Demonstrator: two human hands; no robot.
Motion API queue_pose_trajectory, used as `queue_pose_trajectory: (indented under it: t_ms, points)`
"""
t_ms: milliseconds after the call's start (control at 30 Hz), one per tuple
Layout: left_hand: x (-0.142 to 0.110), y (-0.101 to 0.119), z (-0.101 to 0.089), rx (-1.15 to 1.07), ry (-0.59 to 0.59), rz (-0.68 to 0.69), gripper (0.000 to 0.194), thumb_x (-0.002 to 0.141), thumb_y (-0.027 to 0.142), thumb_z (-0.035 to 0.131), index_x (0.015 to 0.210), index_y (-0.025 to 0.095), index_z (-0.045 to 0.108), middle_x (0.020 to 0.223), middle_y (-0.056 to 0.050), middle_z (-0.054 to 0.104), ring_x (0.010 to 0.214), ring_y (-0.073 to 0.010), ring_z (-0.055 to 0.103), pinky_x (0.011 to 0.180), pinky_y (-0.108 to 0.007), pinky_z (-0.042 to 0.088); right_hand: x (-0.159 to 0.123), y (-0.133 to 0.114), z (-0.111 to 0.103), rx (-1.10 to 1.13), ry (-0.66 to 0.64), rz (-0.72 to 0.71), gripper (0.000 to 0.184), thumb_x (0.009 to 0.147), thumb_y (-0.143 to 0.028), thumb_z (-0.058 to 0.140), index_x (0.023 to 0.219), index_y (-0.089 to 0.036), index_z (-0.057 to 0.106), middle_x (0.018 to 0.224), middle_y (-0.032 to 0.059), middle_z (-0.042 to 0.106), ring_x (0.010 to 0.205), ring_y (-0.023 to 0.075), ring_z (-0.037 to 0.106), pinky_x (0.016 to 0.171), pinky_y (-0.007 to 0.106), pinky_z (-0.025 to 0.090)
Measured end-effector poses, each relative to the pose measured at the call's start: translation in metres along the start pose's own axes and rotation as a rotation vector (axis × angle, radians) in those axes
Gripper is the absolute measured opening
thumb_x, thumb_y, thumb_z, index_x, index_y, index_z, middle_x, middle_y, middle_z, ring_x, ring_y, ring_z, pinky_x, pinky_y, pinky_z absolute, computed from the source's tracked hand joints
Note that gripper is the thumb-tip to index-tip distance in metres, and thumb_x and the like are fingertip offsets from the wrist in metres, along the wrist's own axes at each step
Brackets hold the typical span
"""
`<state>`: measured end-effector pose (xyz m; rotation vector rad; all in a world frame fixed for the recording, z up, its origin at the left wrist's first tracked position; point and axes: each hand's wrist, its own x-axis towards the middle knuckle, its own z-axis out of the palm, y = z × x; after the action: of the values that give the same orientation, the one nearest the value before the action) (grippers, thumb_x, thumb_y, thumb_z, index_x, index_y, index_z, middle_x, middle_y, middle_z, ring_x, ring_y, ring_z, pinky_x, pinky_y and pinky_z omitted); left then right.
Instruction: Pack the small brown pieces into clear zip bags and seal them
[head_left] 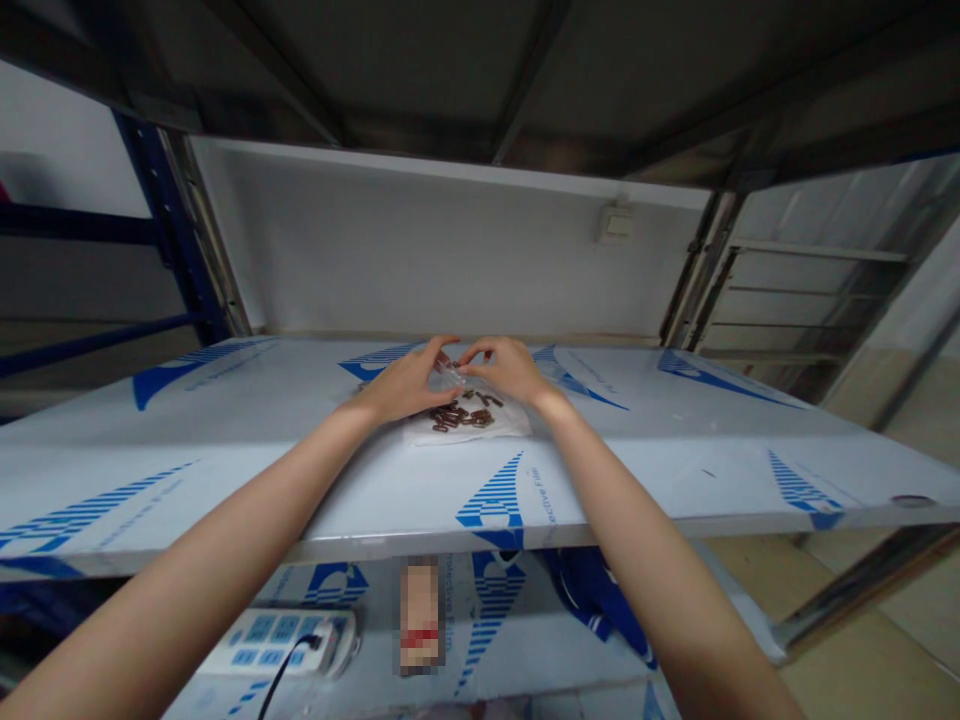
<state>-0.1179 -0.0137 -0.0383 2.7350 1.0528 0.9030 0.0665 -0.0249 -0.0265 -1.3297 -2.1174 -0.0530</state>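
Note:
Several small brown metal pieces, looped like clips, lie in a loose pile on a white sheet or flat bag; I cannot tell which. At the far side of the pile, a bit of clear plastic, seemingly a small bag, shows between my hands. My left hand curls its thumb and fingers around the left side of this plastic. From the right, my right hand pinches thumb and finger together at the plastic's upper edge. Whatever is in that pinch is too small to make out.
The shelf wears blue-printed protective film, with a dark upper shelf overhead. Metal posts stand at both sides. On the lower level are a white power strip with a black cable, blue cloth and a blurred-out item.

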Motion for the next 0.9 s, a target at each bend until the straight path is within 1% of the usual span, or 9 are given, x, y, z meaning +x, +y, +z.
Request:
queue_pose_trajectory:
  t_ms: [133,200,267,300,433,500,600,733,900]
  points:
    - [0.001,0.001,0.001,-0.028,0.041,0.020,0.070,0.073,0.046,0.056,0.131,0.017,0.030,0.107,-0.011,0.060,0.097,-0.0245,0.058,0.084,-0.036,0.044,0.000,-0.004,-0.001,0.023,0.028,-0.037,0.019,0.081,-0.034,0.057,0.088,-0.023,0.070,0.093,-0.0001,0.068,0.080,0.0127,0.056,0.076,0.025,0.036]
    - [0.001,0.000,0.000,-0.036,0.070,0.018,0.069,0.073,0.046,0.056,0.130,0.018,0.030,0.107,-0.011,0.060,0.096,-0.0238,0.058,0.083,-0.036,0.044,0.000,-0.003,-0.005,0.025,0.068,0.009,0.021,0.083,-0.034,0.053,0.089,-0.022,0.070,0.096,0.0010,0.068,0.081,0.0129,0.056,0.075,0.025,0.036]
    - [0.001,-0.001,-0.001,-0.038,0.096,0.012,0.069,0.073,0.046,0.056,0.131,0.018,0.030,0.107,-0.011,0.060,0.097,-0.0237,0.058,0.084,-0.036,0.044,-0.001,0.000,-0.009,0.040,0.044,0.070,0.020,0.082,-0.031,0.055,0.089,-0.021,0.070,0.096,0.0013,0.068,0.082,0.0131,0.057,0.075,0.024,0.037]
    - [0.001,-0.002,-0.002,-0.038,0.108,0.007,0.069,0.073,0.045,0.056,0.131,0.018,0.030,0.108,-0.011,0.060,0.098,-0.0238,0.057,0.085,-0.036,0.043,-0.002,0.002,-0.011,0.059,-0.023,0.093,0.018,0.080,-0.029,0.057,0.089,-0.020,0.070,0.094,0.0010,0.068,0.082,0.0131,0.058,0.074,0.024,0.038]
    - [0.001,-0.004,-0.003,-0.049,0.134,-0.013,0.069,0.073,0.044,0.056,0.132,0.017,0.029,0.109,-0.011,0.059,0.099,-0.0237,0.057,0.086,-0.037,0.043,-0.005,0.009,-0.012,0.106,-0.461,0.140,0.017,0.070,-0.020,0.064,0.086,-0.020,0.071,0.083,-0.0007,0.070,0.077,0.0132,0.060,0.067,0.021,0.040]
    - [0.001,-0.005,-0.004,-0.046,0.131,-0.015,0.069,0.073,0.044,0.055,0.131,0.017,0.029,0.109,-0.011,0.059,0.099,-0.0238,0.057,0.087,-0.037,0.043,-0.007,0.008,-0.009,0.037,-0.517,0.166,0.017,0.067,-0.021,0.066,0.084,-0.021,0.072,0.083,-0.0015,0.070,0.076,0.0138,0.061,0.064,0.021,0.040]
    - [0.001,-0.006,-0.003,-0.022,0.128,-0.008,0.068,0.074,0.044,0.054,0.131,0.017,0.030,0.108,-0.011,0.059,0.098,-0.0240,0.057,0.086,-0.038,0.043,-0.008,0.005,-0.003,-0.055,-0.482,0.160,0.016,0.066,-0.022,0.066,0.080,-0.023,0.072,0.082,-0.0023,0.070,0.077,0.0146,0.061,0.063,0.021,0.040]
    - [0.001,-0.007,-0.002,-0.014,0.122,-0.002,0.066,0.075,0.045,0.054,0.130,0.017,0.031,0.108,-0.011,0.060,0.098,-0.0242,0.057,0.085,-0.038,0.043,-0.006,0.005,-0.002,-0.053,-0.412,0.110,0.012,0.067,-0.024,0.065,0.077,-0.023,0.072,0.075,-0.0019,0.070,0.071,0.0136,0.061,0.063,0.021,0.038]
    - [0.000,-0.004,-0.002,-0.015,0.086,0.002,0.068,0.074,0.045,0.055,0.131,0.017,0.029,0.107,-0.012,0.060,0.097,-0.0243,0.058,0.083,-0.037,0.045,-0.001,0.008,-0.005,0.087,-0.059,0.085,0.015,0.072,-0.031,0.064,0.082,-0.022,0.071,0.081,-0.0010,0.070,0.071,0.0120,0.057,0.065,0.022,0.037]
